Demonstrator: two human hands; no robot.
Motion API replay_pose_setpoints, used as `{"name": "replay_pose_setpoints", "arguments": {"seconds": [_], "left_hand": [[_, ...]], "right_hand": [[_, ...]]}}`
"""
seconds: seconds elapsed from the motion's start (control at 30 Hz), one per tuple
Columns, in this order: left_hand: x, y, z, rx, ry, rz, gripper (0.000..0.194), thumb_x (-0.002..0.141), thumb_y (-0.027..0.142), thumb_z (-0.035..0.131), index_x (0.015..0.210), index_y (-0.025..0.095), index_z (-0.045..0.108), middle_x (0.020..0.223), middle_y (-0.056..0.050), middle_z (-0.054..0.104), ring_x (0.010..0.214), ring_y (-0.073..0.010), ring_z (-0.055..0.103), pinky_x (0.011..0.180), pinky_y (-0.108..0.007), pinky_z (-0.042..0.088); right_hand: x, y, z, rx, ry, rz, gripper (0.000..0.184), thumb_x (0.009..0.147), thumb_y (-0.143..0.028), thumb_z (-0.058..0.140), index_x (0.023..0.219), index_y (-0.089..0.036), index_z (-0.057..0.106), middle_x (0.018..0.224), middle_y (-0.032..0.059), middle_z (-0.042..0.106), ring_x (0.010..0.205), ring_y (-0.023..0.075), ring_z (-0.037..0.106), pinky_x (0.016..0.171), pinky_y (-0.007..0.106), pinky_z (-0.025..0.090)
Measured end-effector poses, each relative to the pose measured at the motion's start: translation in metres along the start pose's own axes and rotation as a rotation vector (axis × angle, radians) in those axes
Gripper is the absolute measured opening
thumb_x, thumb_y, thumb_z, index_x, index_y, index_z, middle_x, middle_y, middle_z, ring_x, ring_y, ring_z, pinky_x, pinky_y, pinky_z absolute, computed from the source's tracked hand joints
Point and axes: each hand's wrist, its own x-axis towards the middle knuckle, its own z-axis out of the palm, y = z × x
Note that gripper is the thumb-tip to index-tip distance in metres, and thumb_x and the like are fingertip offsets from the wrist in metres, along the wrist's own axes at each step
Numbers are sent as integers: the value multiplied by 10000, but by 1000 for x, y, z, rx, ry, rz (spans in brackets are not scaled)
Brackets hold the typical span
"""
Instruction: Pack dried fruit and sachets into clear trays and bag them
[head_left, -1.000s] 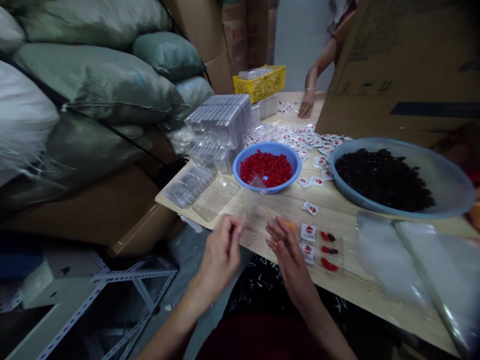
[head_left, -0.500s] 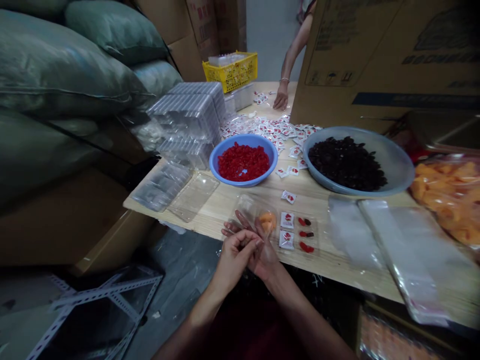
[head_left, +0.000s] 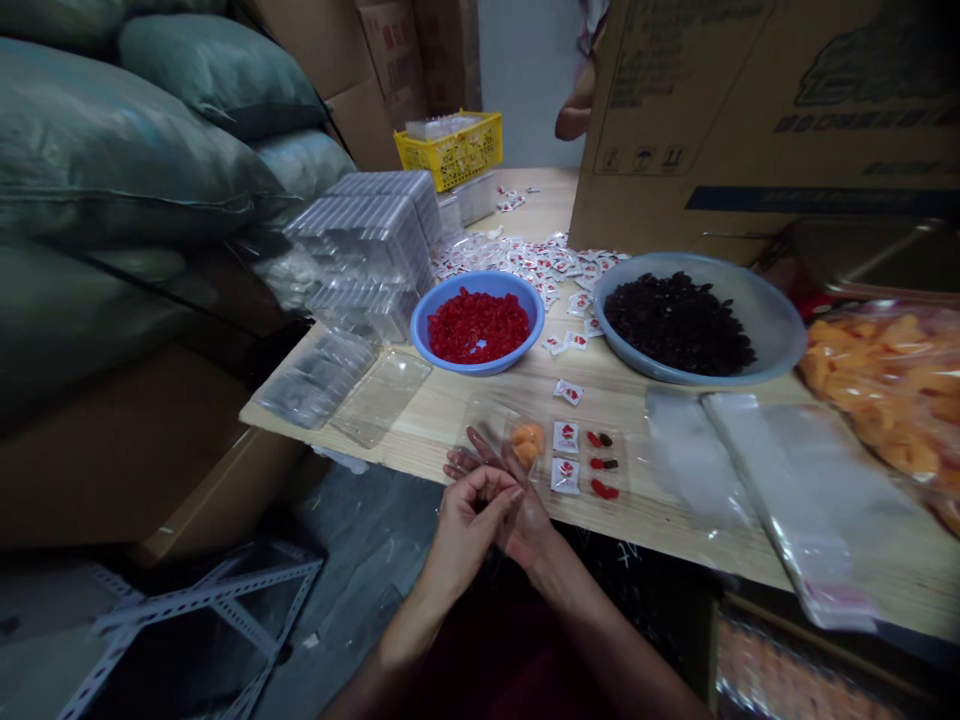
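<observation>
My left hand (head_left: 474,515) is closed in a pinch against the palm side of my right hand. What its fingertips hold, if anything, cannot be made out. My right hand (head_left: 525,520) lies palm up with its fingers spread to the left; a shine on it looks like thin clear plastic. Just beyond the hands is a clear plastic tray (head_left: 621,462), partly covered by them. In it are orange dried fruit pieces (head_left: 526,442), two small white sachets (head_left: 565,455) printed in red, and small red and dark pieces (head_left: 603,465) in a column.
A blue bowl (head_left: 536,335) of red fruit and a larger bowl (head_left: 787,345) of dark pieces stand behind. Stacked clear trays (head_left: 360,235) are at left, plastic bags (head_left: 772,500) at right. Scattered sachets (head_left: 555,258), a yellow basket (head_left: 450,155) and a large carton (head_left: 750,120) lie farther back.
The view has shifted slightly. My hands keep nearly the same pose. Across the table, another person's hand has drawn back from the sachets, leaving part of an arm beside the carton.
</observation>
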Motion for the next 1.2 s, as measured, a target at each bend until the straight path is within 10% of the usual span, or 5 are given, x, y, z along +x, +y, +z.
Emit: {"name": "replay_pose_setpoints", "arguments": {"seconds": [1.2], "left_hand": [[-8,-1,4,70,-4,28,218,843,362,671,854,148,710,708,-11,629,632,-117,497,624,-223,401]], "right_hand": [[-3,5,-8,11,17,16,556,870,-585,617,1304,-237,622,1130,60,730,1104,211,649,1104,398,355]]}}
